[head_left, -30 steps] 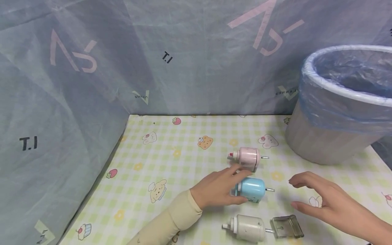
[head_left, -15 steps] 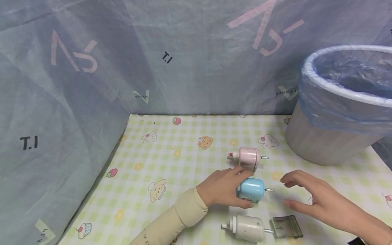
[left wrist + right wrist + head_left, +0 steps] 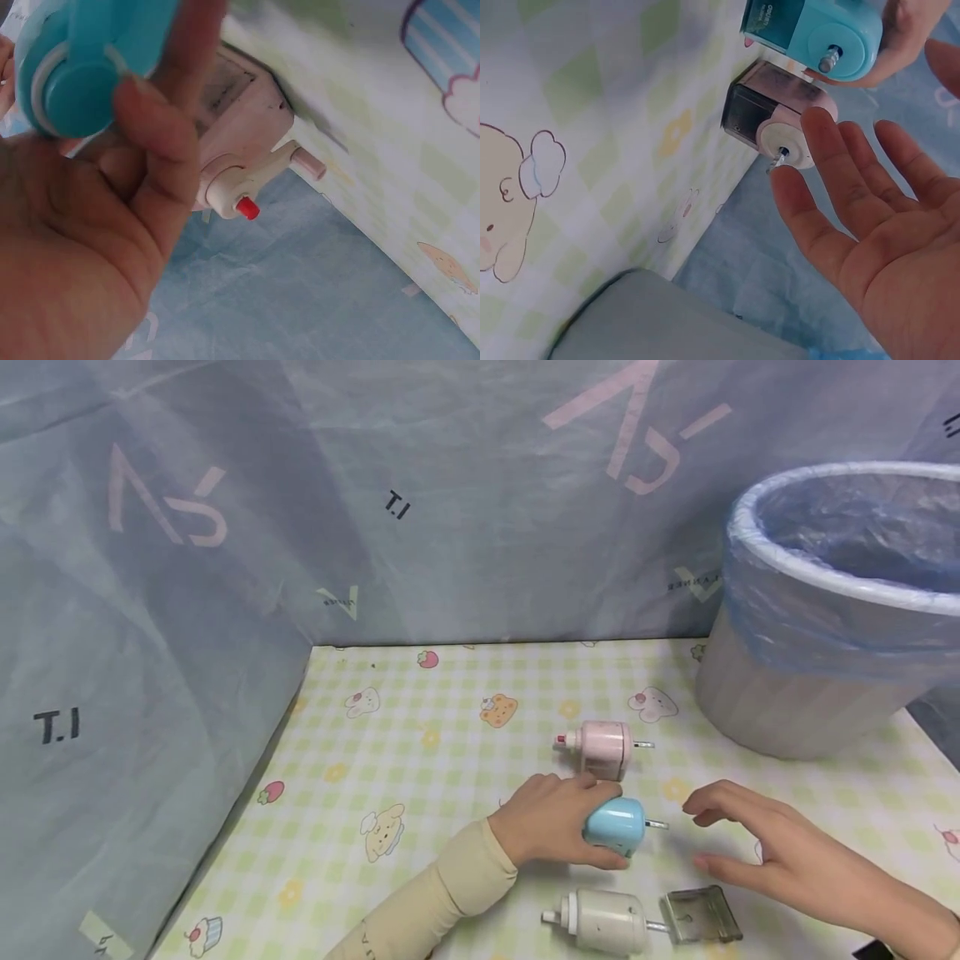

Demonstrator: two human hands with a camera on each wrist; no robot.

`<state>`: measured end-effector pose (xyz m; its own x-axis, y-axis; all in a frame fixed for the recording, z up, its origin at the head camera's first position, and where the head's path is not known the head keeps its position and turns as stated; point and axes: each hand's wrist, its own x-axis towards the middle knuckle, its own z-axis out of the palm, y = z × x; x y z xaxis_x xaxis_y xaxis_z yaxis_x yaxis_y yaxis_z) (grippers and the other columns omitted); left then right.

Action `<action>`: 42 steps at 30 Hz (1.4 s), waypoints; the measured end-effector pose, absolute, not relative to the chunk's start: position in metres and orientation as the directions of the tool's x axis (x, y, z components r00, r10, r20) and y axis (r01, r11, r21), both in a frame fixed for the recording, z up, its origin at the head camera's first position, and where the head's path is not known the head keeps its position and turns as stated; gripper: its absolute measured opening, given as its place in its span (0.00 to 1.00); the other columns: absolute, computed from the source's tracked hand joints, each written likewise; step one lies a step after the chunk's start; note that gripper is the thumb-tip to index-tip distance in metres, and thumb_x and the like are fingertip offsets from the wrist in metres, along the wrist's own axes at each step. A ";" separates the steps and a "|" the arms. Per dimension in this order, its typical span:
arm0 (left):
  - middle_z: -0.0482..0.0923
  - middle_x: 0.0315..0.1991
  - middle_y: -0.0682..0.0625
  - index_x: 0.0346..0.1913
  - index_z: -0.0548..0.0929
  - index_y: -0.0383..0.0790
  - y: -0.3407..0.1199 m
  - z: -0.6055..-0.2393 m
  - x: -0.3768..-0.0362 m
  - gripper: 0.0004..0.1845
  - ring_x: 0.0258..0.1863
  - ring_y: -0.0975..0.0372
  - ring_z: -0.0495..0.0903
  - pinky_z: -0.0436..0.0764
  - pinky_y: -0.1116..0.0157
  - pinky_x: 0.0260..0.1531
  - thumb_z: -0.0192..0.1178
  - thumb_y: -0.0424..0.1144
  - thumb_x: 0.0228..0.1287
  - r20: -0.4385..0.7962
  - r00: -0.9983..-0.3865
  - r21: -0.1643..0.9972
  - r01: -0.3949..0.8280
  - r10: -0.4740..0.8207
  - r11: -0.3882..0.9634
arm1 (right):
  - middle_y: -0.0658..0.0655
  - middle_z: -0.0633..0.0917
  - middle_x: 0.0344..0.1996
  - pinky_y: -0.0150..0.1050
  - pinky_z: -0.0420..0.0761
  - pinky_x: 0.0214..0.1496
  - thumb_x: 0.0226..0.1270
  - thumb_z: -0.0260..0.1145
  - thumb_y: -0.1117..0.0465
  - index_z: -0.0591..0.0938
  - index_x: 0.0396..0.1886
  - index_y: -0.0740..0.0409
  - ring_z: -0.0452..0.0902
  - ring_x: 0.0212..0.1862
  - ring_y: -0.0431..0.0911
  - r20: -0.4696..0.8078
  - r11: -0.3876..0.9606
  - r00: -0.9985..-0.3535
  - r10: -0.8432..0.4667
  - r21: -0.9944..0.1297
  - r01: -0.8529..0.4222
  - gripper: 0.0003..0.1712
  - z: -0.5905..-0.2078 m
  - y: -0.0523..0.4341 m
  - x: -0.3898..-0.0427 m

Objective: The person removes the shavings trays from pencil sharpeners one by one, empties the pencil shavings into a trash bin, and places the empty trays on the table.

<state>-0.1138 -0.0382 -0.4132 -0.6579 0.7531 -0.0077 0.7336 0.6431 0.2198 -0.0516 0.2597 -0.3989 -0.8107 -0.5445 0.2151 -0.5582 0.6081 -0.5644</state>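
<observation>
In the head view my left hand (image 3: 558, 822) grips a light blue crank pencil sharpener (image 3: 617, 825), fingers and thumb round its crank end. A short silvery rod (image 3: 657, 824) sticks out of its right face. The left wrist view shows the turquoise crank end (image 3: 79, 97) against the palm. My right hand (image 3: 780, 852) hovers to the right of it, fingers loosely bent and apart, holding nothing. Behind stands a pink pencil sharpener (image 3: 606, 745), its red-tipped crank (image 3: 247, 208) showing in the left wrist view. Nearest me lies an off-white pencil sharpener (image 3: 609, 922).
A smoky clear shavings drawer (image 3: 702, 917) lies right of the off-white sharpener, at its rod. A grey bin (image 3: 795, 693) with a blue liner stands at the back right. Grey-blue cloth (image 3: 487, 527) hangs behind and left of the checked tablecloth (image 3: 442, 777).
My left hand has moved slightly right and closed further round the blue sharpener, which now tilts a little. My right hand has come left, nearer the rod. The head view has shifted slightly.
</observation>
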 end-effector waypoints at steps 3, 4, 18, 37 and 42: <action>0.82 0.51 0.60 0.69 0.77 0.59 -0.037 -0.414 -0.115 0.43 0.26 0.72 0.75 0.68 0.75 0.25 0.72 0.75 0.55 0.001 -0.642 0.208 0.750 0.767 0.628 | 0.39 0.82 0.56 0.37 0.84 0.45 0.67 0.80 0.57 0.76 0.62 0.34 0.83 0.54 0.37 0.184 0.598 -0.807 -0.562 -0.584 -0.549 0.30 -0.399 0.261 -0.052; 0.82 0.50 0.60 0.70 0.77 0.59 -0.036 -0.415 -0.115 0.44 0.26 0.72 0.75 0.68 0.75 0.24 0.72 0.75 0.54 0.012 -0.636 0.196 0.758 0.772 0.622 | 0.40 0.82 0.56 0.37 0.84 0.44 0.67 0.80 0.57 0.76 0.62 0.34 0.83 0.54 0.37 0.181 0.595 -0.805 -0.565 -0.586 -0.550 0.29 -0.399 0.262 -0.052; 0.82 0.42 0.56 0.58 0.81 0.49 -0.031 -0.417 -0.120 0.27 0.28 0.72 0.74 0.72 0.75 0.29 0.73 0.61 0.66 -0.003 -0.583 0.258 0.785 0.813 0.564 | 0.40 0.82 0.57 0.35 0.84 0.47 0.68 0.79 0.58 0.75 0.64 0.35 0.83 0.55 0.37 0.188 0.563 -0.783 -0.593 -0.599 -0.570 0.30 -0.402 0.264 -0.048; 0.79 0.40 0.56 0.54 0.79 0.47 -0.029 -0.424 -0.111 0.27 0.25 0.71 0.72 0.74 0.74 0.27 0.71 0.63 0.68 0.076 -0.585 0.161 0.806 0.807 0.569 | 0.37 0.81 0.56 0.33 0.83 0.49 0.65 0.81 0.59 0.77 0.63 0.36 0.82 0.54 0.37 0.249 0.554 -0.775 -0.581 -0.577 -0.600 0.31 -0.402 0.266 -0.041; 0.79 0.40 0.56 0.53 0.79 0.47 -0.030 -0.425 -0.110 0.27 0.24 0.71 0.73 0.75 0.73 0.27 0.70 0.64 0.68 0.103 -0.572 0.119 0.819 0.814 0.561 | 0.36 0.81 0.56 0.32 0.83 0.50 0.63 0.82 0.60 0.77 0.62 0.36 0.82 0.54 0.37 0.270 0.563 -0.780 -0.564 -0.566 -0.602 0.32 -0.402 0.267 -0.038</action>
